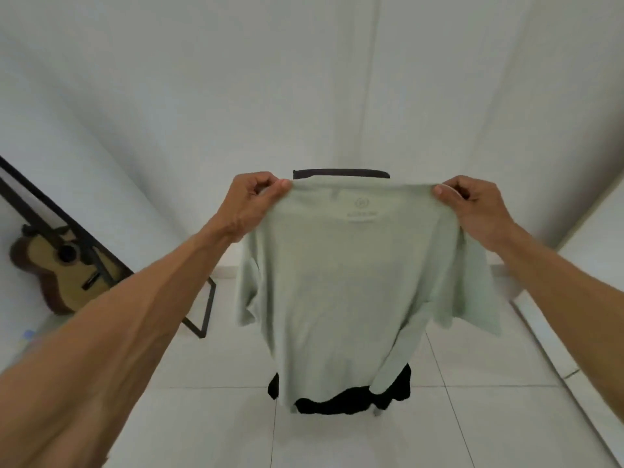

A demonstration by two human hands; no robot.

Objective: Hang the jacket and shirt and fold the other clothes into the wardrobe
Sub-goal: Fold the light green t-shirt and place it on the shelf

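1. White walls (pixel 304 79) and white floor tiles (pixel 216 417) fill the room in front of me. A guitar (pixel 64 268) leans in the lower left of the frame, beside a slanting black frame (pixel 50 214).
2. I hold a pale green T-shirt (pixel 341 282) up in the middle of the frame, out in front of me and off the floor.
3. My left hand (pixel 251 194) pinches the top edge at one shoulder and my right hand (pixel 472 204) pinches it at the other. My fingers (pixel 280 185) are curled, with the cloth squeezed between thumb and fingertips.
4. I think I hold it wide like this so it hangs flat and I can see which way up it is. (It is no jacket, so my guess is it gets folded.)
5. It looks soft and thin. Short sleeves droop at both sides, and a small round mark with faint words sits near the neck. The bottom edge is a bit blurry.
6. A dark bar (pixel 341 173) peeks over the top edge and some black cloth (pixel 337 405) shows under the bottom. I cannot tell what they are.
7. I see no wardrobe from here.
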